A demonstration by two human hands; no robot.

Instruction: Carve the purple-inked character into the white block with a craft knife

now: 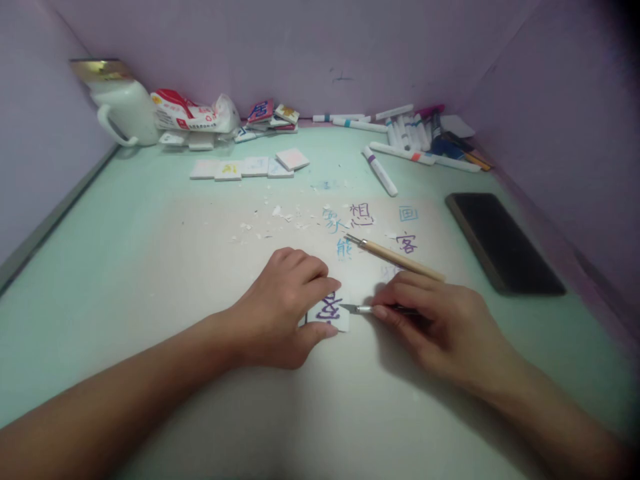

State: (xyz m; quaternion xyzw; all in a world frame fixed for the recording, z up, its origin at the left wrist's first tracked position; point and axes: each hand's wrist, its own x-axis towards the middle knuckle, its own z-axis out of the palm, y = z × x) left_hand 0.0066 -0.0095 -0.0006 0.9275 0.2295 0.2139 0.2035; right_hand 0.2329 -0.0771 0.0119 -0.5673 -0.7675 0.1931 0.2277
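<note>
A small white square tile (342, 321) with a purple character lies on the desk, its left part covered by fingers. My left hand (290, 307) grips the tile between thumb and fingers at its upper and lower edges. In my right hand (430, 320), a slim craft knife (364, 309) is pinched, its blade pointing left over the tile's right side. Just above that hand lies a wooden-handled carving tool (400, 259), its metal tip toward the upper left.
Blue and purple characters (361, 215) and white shavings (287, 215) mark the desk (200, 247). A black phone (505, 243) lies right. Farther back are several tiles (255, 167), markers (380, 171), a tissue pack (193, 112) and a white mug (127, 110).
</note>
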